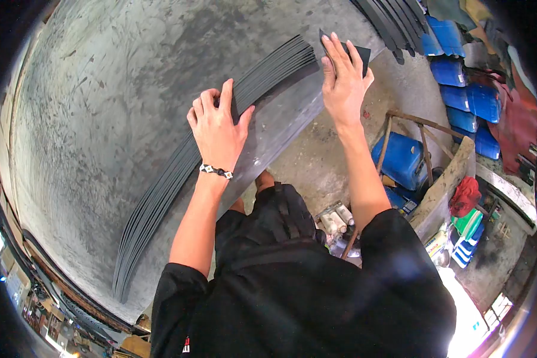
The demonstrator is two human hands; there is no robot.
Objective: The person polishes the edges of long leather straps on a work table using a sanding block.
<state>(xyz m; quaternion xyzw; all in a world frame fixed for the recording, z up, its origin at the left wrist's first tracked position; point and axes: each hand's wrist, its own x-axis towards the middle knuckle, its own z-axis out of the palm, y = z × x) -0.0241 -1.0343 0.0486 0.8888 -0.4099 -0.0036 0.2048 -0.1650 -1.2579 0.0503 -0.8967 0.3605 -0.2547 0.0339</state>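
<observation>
The left hand has its fingers clamped on the stack of thin black strips lying along the grey counter edge. The right hand pinches the end of one black strip, fingers together on it, just beyond the stack's far end

I see a big grey bench that looks like rough, dull concrete, with dark scratches and stains on it. On it lies a row of thin black strips; they look like matt rubber, smooth and flat. My left hand wears a woven cord band with white beads. My right hand presses on a small black sheet that is dull too. My shirt is soft black cloth. The floor is rough grey concrete. Off to the side stand blue cans of shiny plastic and a red cloth.
</observation>
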